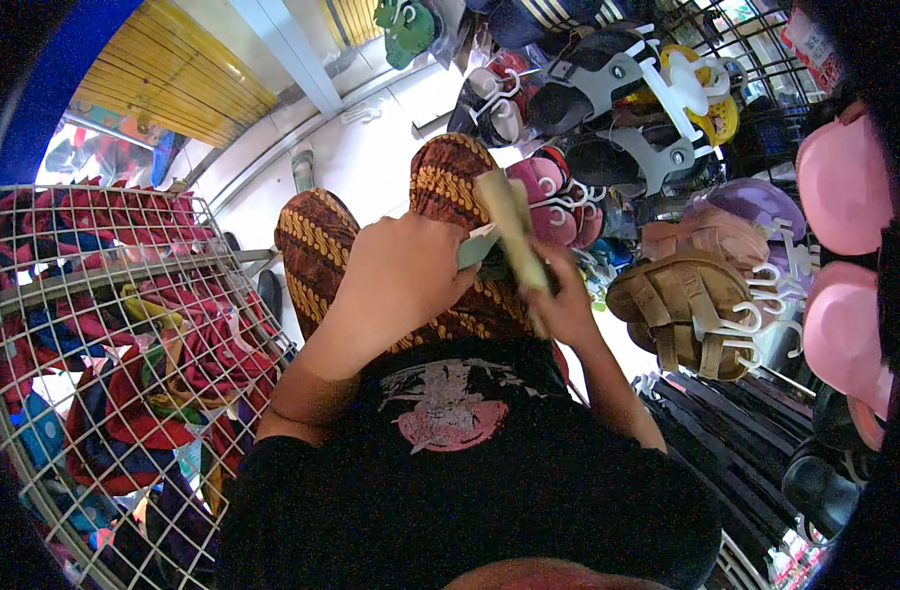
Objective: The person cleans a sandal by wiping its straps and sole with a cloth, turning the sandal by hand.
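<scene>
Above my lap, my left hand (401,270) is closed, its back turned up. It grips a sage-green flat piece (476,248), whose edge sticks out past my fingers; a dark part sits beside it, and its kind is not clear. My right hand (565,295) is closed round the lower end of a long beige brush-like thing (512,221), blurred by motion. Its wider end points away from me, close to the green piece; I cannot tell whether they touch. Under both hands are my knees in brown patterned trousers (440,182).
On the left stands a wire-mesh bin (145,324) with colourful goods behind it. Sandals on white hangers (696,305), pink footwear (848,177) and dark shoes (587,93) crowd the right. Black straps (715,442) hang at the lower right. White floor tiles (371,167) lie ahead.
</scene>
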Motion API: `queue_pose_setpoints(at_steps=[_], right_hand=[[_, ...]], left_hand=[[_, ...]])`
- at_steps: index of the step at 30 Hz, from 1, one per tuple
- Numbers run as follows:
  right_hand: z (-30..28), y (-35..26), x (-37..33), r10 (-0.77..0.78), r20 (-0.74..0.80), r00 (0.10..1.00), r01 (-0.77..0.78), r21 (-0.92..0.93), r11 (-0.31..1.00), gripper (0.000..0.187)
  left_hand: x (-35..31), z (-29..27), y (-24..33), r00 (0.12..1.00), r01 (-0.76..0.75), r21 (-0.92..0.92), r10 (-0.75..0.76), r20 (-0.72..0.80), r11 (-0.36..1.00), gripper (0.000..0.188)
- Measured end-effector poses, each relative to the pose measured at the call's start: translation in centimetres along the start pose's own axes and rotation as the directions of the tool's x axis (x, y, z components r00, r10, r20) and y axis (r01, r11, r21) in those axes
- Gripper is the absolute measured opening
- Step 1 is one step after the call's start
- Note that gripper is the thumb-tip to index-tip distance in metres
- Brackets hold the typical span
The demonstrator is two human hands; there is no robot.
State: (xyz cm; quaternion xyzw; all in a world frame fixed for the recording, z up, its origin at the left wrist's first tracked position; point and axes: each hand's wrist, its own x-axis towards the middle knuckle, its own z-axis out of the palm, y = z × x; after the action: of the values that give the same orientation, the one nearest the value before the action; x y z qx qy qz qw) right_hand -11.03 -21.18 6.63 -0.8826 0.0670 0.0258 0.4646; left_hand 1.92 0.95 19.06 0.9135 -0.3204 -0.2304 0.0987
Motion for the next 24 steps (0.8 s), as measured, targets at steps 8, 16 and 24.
queue_pose_setpoints(at_steps=[8,16,24], right_hand=[[0.8,3.7,0.9,0.421,0.054,0.906,-0.423,0.193,0.885,0.061],[-0.4,-3.6,0.5,-0.165,0.037,0.986,0.162,0.071,0.984,0.067],[-0.2,-5.0,-0.2,-0.070,0.065,0.995,0.062,0.112,0.992,0.066]], left_hand=[[0.8,0.8,0.5,0.999,-0.053,0.016,0.053,-0.001,0.998,0.029],[0.6,0.9,-0.1,0.998,-0.037,0.035,0.039,-0.057,0.999,0.031],[0.1,0.5,-0.4,0.999,0.016,-0.034,-0.018,-0.042,0.999,0.029]])
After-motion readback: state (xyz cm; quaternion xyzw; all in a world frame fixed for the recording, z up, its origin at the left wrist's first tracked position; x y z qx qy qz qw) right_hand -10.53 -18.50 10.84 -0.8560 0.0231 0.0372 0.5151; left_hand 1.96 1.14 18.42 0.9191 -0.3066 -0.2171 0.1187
